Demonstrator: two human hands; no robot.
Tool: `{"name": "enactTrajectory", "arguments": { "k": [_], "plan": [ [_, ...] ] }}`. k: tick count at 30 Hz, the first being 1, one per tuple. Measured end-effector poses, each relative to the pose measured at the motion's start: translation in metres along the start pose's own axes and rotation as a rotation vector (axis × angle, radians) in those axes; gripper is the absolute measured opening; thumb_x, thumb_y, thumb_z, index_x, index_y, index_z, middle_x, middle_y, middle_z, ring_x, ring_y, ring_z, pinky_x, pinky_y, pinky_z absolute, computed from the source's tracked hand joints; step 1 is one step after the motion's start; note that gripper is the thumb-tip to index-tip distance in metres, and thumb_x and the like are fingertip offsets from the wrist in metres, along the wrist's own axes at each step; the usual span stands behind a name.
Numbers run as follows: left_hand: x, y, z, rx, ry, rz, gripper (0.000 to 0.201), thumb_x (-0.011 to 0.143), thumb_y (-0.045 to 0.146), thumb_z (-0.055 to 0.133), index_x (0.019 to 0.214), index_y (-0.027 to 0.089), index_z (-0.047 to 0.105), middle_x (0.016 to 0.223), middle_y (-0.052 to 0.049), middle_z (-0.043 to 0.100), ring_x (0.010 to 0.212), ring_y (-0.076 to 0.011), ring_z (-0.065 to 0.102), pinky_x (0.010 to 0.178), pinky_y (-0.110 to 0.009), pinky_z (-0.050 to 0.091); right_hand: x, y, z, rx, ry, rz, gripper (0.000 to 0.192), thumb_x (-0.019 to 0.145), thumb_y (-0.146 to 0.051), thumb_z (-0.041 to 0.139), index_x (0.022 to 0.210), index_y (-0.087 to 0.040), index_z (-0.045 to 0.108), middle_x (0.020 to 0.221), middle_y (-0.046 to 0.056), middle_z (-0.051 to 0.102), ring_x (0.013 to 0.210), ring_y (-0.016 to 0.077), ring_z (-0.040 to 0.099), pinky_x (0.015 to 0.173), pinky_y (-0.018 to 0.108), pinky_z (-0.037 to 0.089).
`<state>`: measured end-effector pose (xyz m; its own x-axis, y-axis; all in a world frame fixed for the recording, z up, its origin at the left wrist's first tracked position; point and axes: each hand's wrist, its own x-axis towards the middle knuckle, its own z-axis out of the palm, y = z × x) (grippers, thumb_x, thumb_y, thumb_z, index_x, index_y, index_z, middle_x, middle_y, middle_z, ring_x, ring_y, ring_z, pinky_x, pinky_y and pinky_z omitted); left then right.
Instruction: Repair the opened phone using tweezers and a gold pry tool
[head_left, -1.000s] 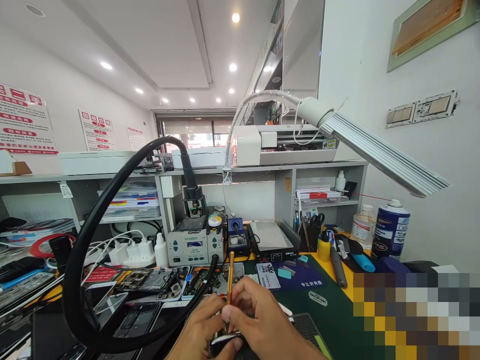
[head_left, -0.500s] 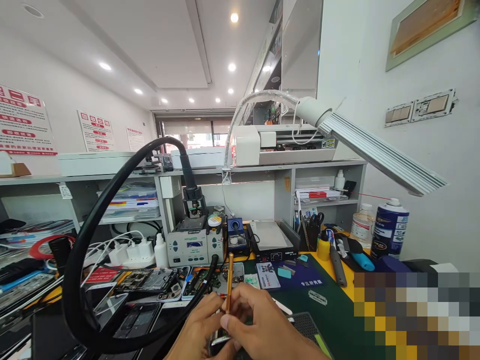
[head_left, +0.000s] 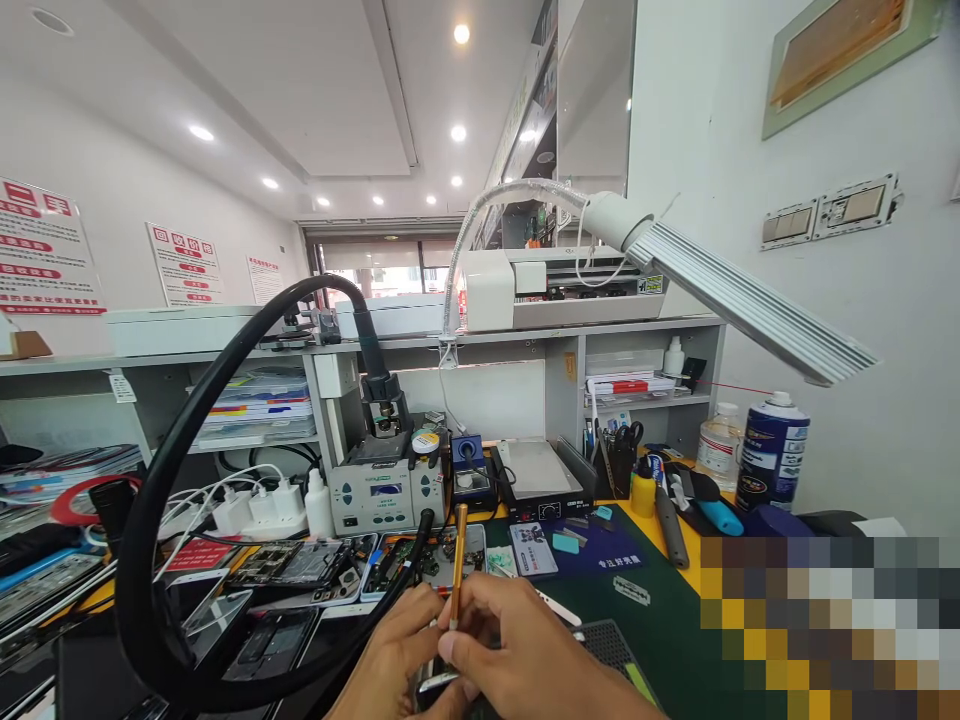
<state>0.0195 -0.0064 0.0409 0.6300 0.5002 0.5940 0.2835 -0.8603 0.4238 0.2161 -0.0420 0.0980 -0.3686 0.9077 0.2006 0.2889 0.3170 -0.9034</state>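
Observation:
My right hand (head_left: 521,640) is closed, thumb and fingers pinching a slim gold screwdriver (head_left: 458,560). The screwdriver stands nearly upright, its tip down between my hands and hidden by the fingers. My left hand (head_left: 386,645) curls around a small device with a silvery edge (head_left: 436,682), directly under the screwdriver. Most of that device is covered by my fingers, so I cannot tell its exact kind. Beside my right wrist lies a dark textured pad (head_left: 609,645) on the green mat (head_left: 675,650).
A thick black hose (head_left: 135,540) loops around the left from the hot-air station (head_left: 386,495). Opened phones (head_left: 274,640) and a tray of parts (head_left: 472,545) lie left and ahead. A razor blade (head_left: 631,590) rests on the mat; a spray can (head_left: 774,450) stands right.
The whole view has shifted slightly, with surroundings a little further left in the picture. Both hands keep nearly the same pose, and the screwdriver remains almost upright.

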Motion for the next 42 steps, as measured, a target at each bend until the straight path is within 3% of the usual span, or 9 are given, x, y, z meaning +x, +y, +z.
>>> {"name": "enactTrajectory", "arguments": {
  "k": [12, 42],
  "plan": [
    [-0.005, -0.021, 0.01, 0.042, 0.061, 0.118, 0.009, 0.098, 0.023, 0.063, 0.106, 0.025, 0.068, 0.093, -0.003, 0.064, 0.084, -0.0216, 0.058, 0.072, -0.033, 0.046, 0.0, -0.005, -0.002, -0.024, 0.002, 0.025, 0.007, 0.084, -0.018, 0.067, 0.091, -0.017, 0.067, 0.085, 0.001, 0.068, 0.079, 0.0169, 0.062, 0.068, 0.024, 0.044],
    [-0.004, -0.015, 0.004, 0.05, 0.059, 0.118, 0.015, 0.101, 0.027, 0.057, 0.101, 0.024, 0.071, 0.095, -0.006, 0.067, 0.092, -0.0239, 0.063, 0.078, -0.037, 0.053, 0.001, -0.001, -0.009, -0.046, -0.005, -0.003, 0.005, 0.085, -0.017, 0.065, 0.09, -0.018, 0.064, 0.08, -0.001, 0.064, 0.074, 0.0156, 0.058, 0.065, 0.025, 0.042]
  ]
}}
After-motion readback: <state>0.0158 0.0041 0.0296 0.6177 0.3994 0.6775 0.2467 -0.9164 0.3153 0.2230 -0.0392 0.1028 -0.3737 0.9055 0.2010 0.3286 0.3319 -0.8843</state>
